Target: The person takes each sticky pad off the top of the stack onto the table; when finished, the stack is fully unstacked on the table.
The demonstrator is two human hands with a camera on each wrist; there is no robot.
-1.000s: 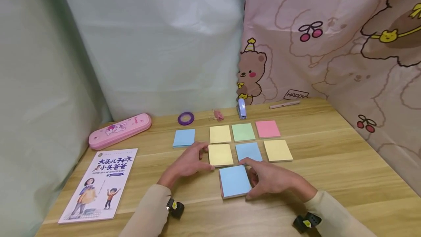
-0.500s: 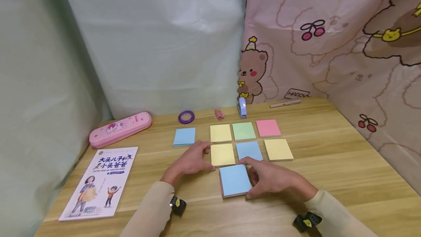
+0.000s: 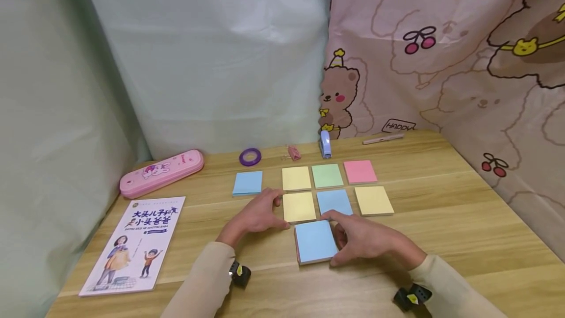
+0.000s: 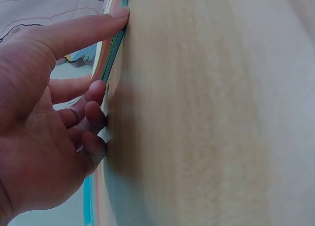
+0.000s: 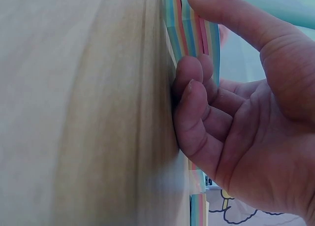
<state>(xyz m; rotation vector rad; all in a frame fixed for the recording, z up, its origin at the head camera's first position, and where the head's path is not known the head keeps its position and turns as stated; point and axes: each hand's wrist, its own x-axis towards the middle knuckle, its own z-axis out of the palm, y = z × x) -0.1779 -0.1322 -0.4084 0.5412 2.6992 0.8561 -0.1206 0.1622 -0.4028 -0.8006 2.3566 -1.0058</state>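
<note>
My left hand [image 3: 256, 214] holds a yellow sticky note pad [image 3: 299, 207] by its left side, thumb at the near corner and index finger at the far one. The left wrist view shows this pad's edge [image 4: 109, 56] in coloured layers, with the other fingers curled close over the table. My right hand [image 3: 366, 237] grips a blue-topped stack of sticky notes [image 3: 315, 241] in front, its fingers along the right side. Striped layers of this stack [image 5: 189, 36] show beside the thumb in the right wrist view. A blue pad [image 3: 334, 202] lies just behind it.
Yellow [image 3: 296, 178], green [image 3: 327, 175] and pink [image 3: 360, 172] pads form the back row. Another yellow pad [image 3: 373, 200] lies right, a blue one [image 3: 247, 182] left. Tape [image 3: 250, 157], a binder clip [image 3: 292, 152], stapler [image 3: 325, 145], pen [image 3: 383, 139], pencil case [image 3: 161, 173] and booklet [image 3: 132, 247] surround them.
My left hand and its yellow pad have shifted slightly right, nearer the blue pad in that row. My right hand and the front blue-topped stack have stayed in place.
</note>
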